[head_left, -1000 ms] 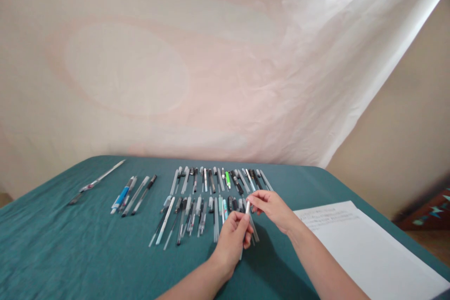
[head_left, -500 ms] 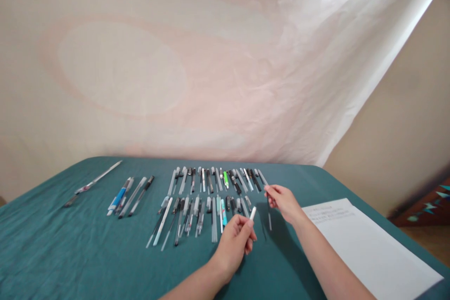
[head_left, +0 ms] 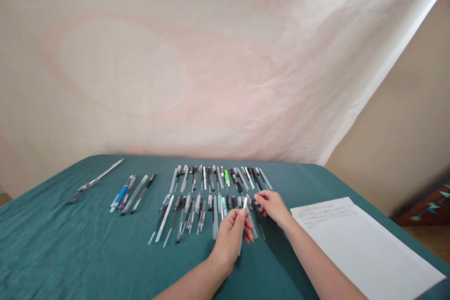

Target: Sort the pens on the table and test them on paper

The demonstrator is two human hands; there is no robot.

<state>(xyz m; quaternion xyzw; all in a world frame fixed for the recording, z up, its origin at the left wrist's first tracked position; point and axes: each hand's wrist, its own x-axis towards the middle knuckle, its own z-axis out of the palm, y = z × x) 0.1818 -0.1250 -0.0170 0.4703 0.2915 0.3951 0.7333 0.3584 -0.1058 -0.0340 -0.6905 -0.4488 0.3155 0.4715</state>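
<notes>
My left hand is closed around a slim white pen, held nearly upright. Its pale top pokes out above the thumb and its lower end shows below the palm. My right hand hovers at the right end of the near row, thumb and forefinger slightly apart, with nothing visible between them. Just left of those fingertips, a thin dark refill lies slanted on the cloth. Behind my left hand, the near row holds several clear barrels, caps and refills, including a light blue pen.
A far row of pen parts includes a green pen piece. To the left lie a blue-and-white pen, a black-gripped pen and a long wrapped item. White paper sheets with writing lie right, on the green tablecloth.
My right hand has moved left and let go of a thin refill, which now lies at the row's end. My left hand has shifted slightly left with the white pen.
</notes>
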